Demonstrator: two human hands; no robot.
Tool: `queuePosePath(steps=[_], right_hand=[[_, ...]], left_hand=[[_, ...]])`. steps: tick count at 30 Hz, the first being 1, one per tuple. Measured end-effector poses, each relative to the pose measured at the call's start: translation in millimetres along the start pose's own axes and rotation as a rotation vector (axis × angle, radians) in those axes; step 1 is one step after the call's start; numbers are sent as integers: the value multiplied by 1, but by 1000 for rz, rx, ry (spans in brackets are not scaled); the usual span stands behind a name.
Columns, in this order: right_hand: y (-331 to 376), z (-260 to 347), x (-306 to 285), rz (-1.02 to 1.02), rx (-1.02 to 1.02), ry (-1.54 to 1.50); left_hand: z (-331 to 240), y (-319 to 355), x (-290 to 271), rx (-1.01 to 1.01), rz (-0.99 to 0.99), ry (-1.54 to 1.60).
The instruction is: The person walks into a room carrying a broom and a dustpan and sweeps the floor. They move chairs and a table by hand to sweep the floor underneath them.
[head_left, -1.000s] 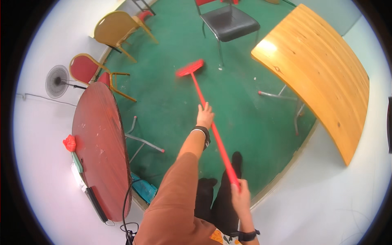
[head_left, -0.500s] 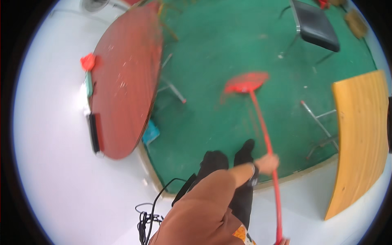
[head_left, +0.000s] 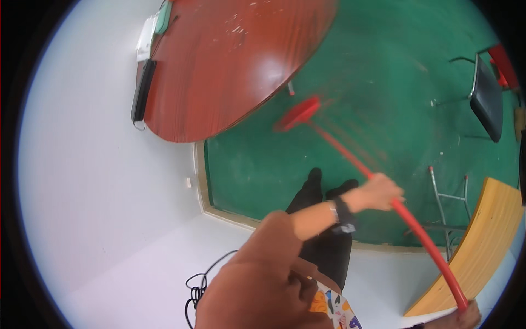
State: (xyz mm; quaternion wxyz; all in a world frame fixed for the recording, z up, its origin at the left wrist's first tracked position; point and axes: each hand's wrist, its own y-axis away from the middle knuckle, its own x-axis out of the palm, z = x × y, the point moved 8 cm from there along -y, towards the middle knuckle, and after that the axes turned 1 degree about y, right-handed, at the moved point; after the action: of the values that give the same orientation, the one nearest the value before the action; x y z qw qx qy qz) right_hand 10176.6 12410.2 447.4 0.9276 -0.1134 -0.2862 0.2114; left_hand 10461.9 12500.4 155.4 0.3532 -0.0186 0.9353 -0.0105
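Head view: red broom [head_left: 423, 237] slanted over green floor [head_left: 257, 170].
I see left hand [head_left: 381, 192] wrapped around its middle, right hand [head_left: 469, 315] clasping its end; I judge it light, stiff, best held there. Broom head [head_left: 299, 114] nears the reddish-brown table [head_left: 219, 71]; floor stretches right toward the black chair [head_left: 485, 101].

No readable text, labels, brands, numbers or signs in view: red long-handled broom [head_left: 425, 237], red-brown table [head_left: 213, 77], yellow wooden table [head_left: 485, 236] and black chair seat [head_left: 485, 101] show none, dark wristband [head_left: 343, 211] too blurred to tell, printed cloth [head_left: 335, 307] just coloured shapes.
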Motion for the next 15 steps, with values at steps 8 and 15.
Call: queuePosePath(steps=[8, 15], right_hand=[[88, -298, 219, 203, 342, 63], [171, -421, 273, 498, 558, -166]], left_hand=[[272, 232, -124, -572, -251, -188], [370, 400, -149, -792, -204, -335]])
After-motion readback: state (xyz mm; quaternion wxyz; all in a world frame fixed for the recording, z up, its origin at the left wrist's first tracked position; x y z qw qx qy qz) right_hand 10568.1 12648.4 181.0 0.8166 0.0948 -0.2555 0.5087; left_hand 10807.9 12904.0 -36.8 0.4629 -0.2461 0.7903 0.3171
